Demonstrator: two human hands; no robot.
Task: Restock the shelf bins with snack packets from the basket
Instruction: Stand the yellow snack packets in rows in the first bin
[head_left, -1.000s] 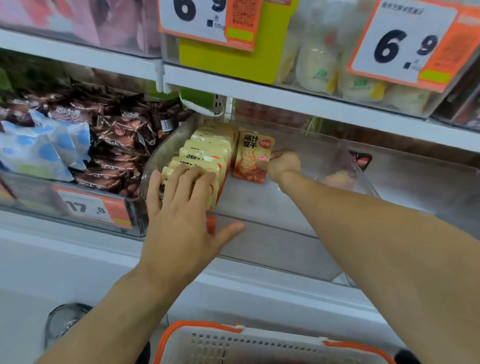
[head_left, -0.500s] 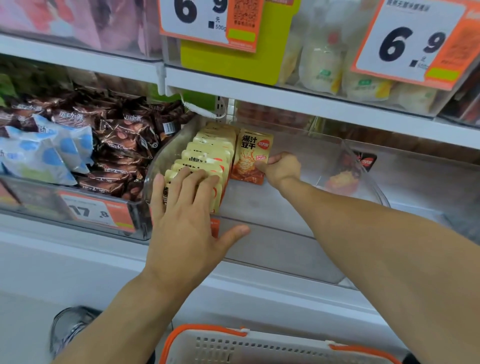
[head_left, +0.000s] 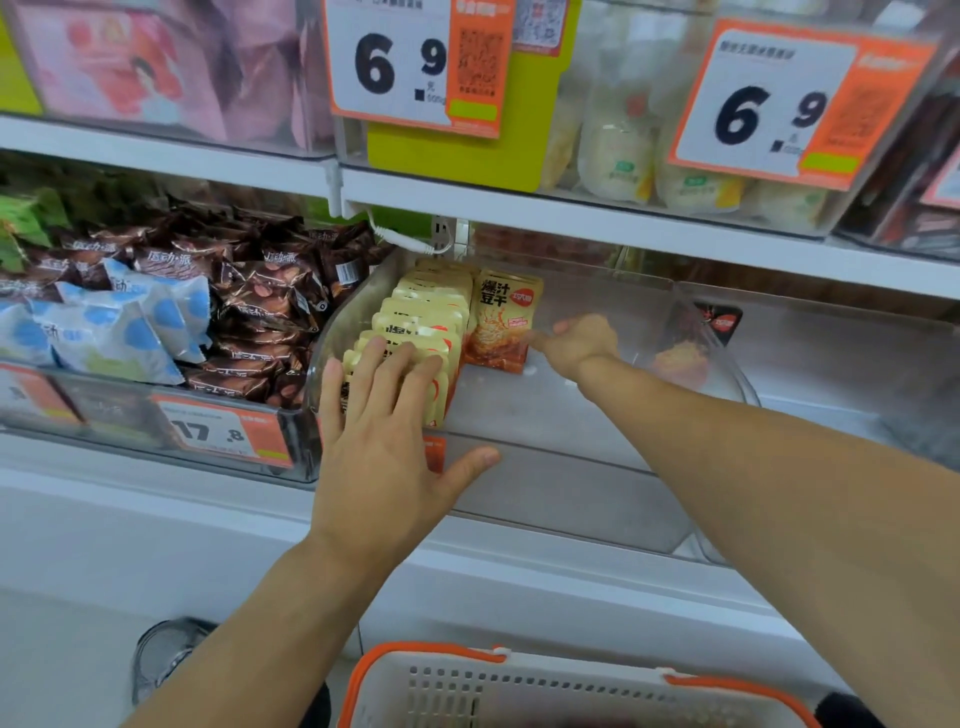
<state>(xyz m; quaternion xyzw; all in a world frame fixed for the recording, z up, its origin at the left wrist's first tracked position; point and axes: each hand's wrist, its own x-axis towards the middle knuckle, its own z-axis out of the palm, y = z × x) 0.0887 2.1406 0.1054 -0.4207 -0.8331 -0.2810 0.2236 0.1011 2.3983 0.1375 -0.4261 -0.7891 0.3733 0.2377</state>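
Observation:
A clear shelf bin (head_left: 550, 449) holds a row of pale yellow snack packets (head_left: 423, 317) along its left side. My left hand (head_left: 387, 431) lies flat on the front of that row, fingers spread, thumb over the bin's front rim. An orange snack packet (head_left: 501, 322) stands upright just right of the row. My right hand (head_left: 579, 343) reaches deep into the bin and pinches the packet's lower right edge. The white basket with an orange rim (head_left: 431, 657) sits below at the bottom edge; its contents are hidden.
The bin to the left (head_left: 218, 431) is full of brown and blue-white packets behind a 17.8 price tag. An upper shelf (head_left: 597, 218) carries bins with 6.9 tags close above my hands. The bin's right part shows only a reflection.
My right hand has shifted slightly down and right along the orange packet, which stays upright beside the yellow row. My left hand stays on the row.

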